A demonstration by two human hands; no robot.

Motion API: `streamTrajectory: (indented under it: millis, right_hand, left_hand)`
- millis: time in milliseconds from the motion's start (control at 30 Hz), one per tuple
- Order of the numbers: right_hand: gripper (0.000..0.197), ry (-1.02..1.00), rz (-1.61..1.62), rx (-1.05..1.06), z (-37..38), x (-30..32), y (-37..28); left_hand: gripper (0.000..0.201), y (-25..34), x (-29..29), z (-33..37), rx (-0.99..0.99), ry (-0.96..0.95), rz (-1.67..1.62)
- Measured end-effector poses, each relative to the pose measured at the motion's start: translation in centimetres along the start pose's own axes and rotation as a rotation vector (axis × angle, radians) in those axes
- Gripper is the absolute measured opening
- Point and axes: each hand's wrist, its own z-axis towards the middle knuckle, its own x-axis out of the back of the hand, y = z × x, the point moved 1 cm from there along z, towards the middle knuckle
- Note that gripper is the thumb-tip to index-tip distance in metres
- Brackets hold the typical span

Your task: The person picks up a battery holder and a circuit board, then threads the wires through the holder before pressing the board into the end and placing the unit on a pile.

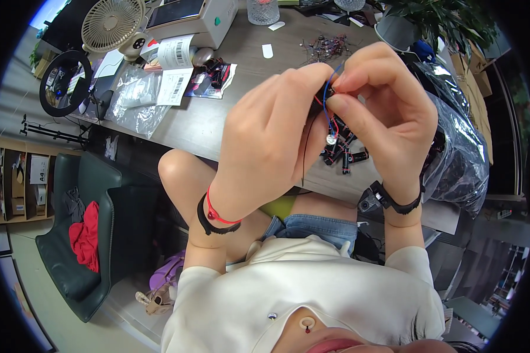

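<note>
My left hand [271,129] and my right hand [388,109] meet above the table, fingers pinched together. Between them is a small black part [322,93], mostly covered by my fingers. A thin blue wire [325,109] loops up past my right fingertips, with a red wire beside it. Below the fingers, a small silver round piece [331,139] is seen near the wire ends. A thin dark wire [304,159] hangs beside my left hand. Several black cylinders with red rings [346,160] lie on the table underneath.
A pile of small wired parts [326,48] lies farther back on the grey table [241,67]. Clear plastic bags [138,97], a white box [197,23] and a fan [113,25] stand left. A large plastic bag [456,159] and a potted plant [447,17] are right.
</note>
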Motion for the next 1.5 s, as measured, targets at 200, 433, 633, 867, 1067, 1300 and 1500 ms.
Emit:
streamTrajectory:
  millis: [200,433,633,867,1067,1300,1500]
  right_hand:
    - [0.014,0.011,0.112,-0.090,0.3,0.6,0.7]
    - [0.015,-0.001,-0.073,-0.058,0.1,0.8,0.0]
    - [0.016,-0.008,-0.098,-0.067,0.1,1.2,-0.3]
    - [0.017,-0.021,-0.170,-0.057,0.3,1.1,-0.5]
    - [0.018,-0.009,-0.281,-0.060,0.1,0.7,-0.5]
    - [0.016,0.020,-0.317,-0.068,0.0,0.2,-0.2]
    - [0.013,0.025,-0.316,-0.058,-0.1,0.0,0.1]
  left_hand:
    - [0.027,-0.6,0.3,0.0,0.486,-0.256,-0.674]
    - [0.026,-0.8,0.2,-0.3,0.551,-0.262,-0.809]
    - [0.026,-0.7,0.3,-0.2,0.544,-0.310,-0.804]
    - [0.024,-0.9,0.1,-0.1,0.508,-0.278,-0.697]
    - [0.022,-1.4,-0.7,-0.3,0.371,-0.151,-0.596]
    - [0.022,-1.7,-1.2,-0.5,0.375,-0.079,-0.487]
    - [0.026,-1.9,-1.2,-0.7,0.339,-0.039,-0.375]
